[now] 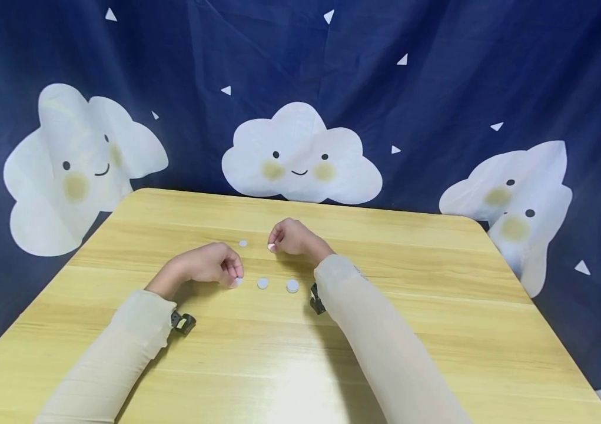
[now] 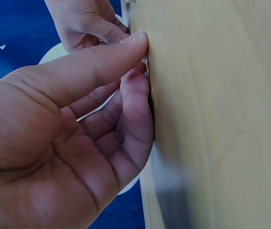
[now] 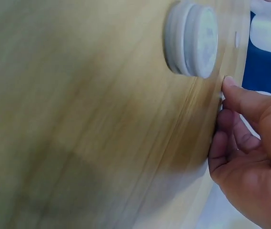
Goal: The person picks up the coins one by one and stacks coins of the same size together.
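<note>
Several small round white discs lie on the wooden table. My left hand (image 1: 209, 263) pinches one white disc (image 1: 239, 282) low at the tabletop, its thumb and curled fingers meeting over it. Farther back, my right hand (image 1: 295, 238) holds another white disc (image 1: 271, 247) between thumb and fingertips, also close to the wood. In the wrist views the fingers mostly hide both held discs. Between and in front of the hands are a single disc (image 1: 262, 283) and a short stack of discs (image 1: 292, 286), whose layers show large in the right wrist view.
Another flat disc (image 1: 243, 243) lies behind my left hand. The light wooden table (image 1: 438, 282) reaches back to a dark blue curtain (image 1: 183, 47) printed with smiling clouds. A black wrist device (image 1: 183, 323) sits at the left cuff and another (image 1: 316, 299) at the right.
</note>
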### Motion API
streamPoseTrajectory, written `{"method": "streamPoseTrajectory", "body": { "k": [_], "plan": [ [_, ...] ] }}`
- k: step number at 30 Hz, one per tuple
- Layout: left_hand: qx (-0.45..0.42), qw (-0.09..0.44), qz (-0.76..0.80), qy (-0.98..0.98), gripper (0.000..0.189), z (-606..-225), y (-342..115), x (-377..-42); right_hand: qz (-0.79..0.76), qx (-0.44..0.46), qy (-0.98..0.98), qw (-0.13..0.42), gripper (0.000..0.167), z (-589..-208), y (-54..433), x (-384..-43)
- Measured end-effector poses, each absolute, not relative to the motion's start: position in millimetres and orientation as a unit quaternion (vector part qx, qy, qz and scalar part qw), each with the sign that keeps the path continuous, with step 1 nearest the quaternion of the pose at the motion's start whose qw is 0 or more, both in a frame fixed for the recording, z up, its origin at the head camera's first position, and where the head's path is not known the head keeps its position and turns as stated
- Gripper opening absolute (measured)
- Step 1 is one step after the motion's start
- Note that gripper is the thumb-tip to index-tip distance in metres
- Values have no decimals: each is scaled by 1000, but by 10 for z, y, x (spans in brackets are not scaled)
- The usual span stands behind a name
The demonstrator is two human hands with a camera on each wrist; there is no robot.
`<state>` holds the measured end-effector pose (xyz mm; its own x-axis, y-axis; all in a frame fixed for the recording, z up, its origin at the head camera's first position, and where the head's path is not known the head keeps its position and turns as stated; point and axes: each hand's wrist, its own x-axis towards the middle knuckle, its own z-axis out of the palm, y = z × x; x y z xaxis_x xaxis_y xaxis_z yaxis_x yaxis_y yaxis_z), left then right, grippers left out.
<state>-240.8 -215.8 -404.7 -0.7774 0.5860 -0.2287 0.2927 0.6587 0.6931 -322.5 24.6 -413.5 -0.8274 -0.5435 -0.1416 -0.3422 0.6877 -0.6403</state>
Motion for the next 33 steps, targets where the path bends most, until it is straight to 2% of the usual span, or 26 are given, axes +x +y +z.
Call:
{"method": "streamPoseTrajectory", "body": {
  "k": [13,21,33],
  "plan": [
    [246,226,333,882,11,-4056,-2146,-2405,-305,-288,895,152,4,-4120,292,-3182],
    [246,223,326,885,11,-4074,-2160,-2422,-366,-284,869,175,6,-4105,345,-3071],
    [237,222,325,888,12,-4069,-2160,-2426,-375,-310,852,192,4,-4139,344,-2979]
  ]
}}
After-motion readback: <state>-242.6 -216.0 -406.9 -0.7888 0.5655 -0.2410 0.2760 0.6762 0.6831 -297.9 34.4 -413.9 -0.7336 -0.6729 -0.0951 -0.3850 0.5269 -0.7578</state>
